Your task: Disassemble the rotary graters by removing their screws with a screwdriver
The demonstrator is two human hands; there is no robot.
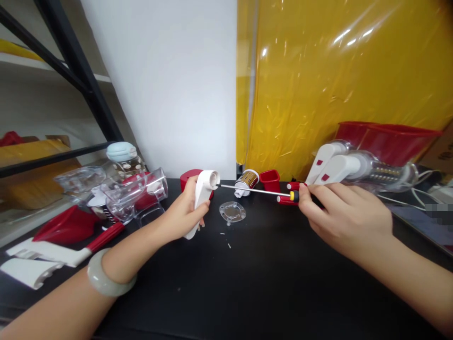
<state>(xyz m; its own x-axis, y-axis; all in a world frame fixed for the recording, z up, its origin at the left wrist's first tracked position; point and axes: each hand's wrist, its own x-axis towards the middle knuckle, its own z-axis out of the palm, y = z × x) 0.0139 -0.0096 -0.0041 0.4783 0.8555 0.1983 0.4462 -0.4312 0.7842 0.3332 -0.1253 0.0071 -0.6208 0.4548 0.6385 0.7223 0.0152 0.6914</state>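
Note:
Wrapped round a white plastic crank handle (200, 193), my left hand (189, 208) holds it tilted above the table, its round socket end facing right. My right hand (339, 212) grips a screwdriver (262, 191) by its black and yellow handle. The long thin shaft points left, and its tip is at the socket of the crank handle; whether it touches inside I cannot tell. Just below the shaft lies a clear plastic disc (232, 213) with small holes. Two tiny pale pieces (229, 245) rest on the black table nearer to me.
Behind the shaft are a grater drum (247, 182) and a small red cup (270, 181). Clear, red and white plastic parts (134, 193) crowd the left. Assembled rotary graters (339, 165) stand at right, before a yellow-wrapped stack (347, 71). A black metal rack (71, 61) rises at left.

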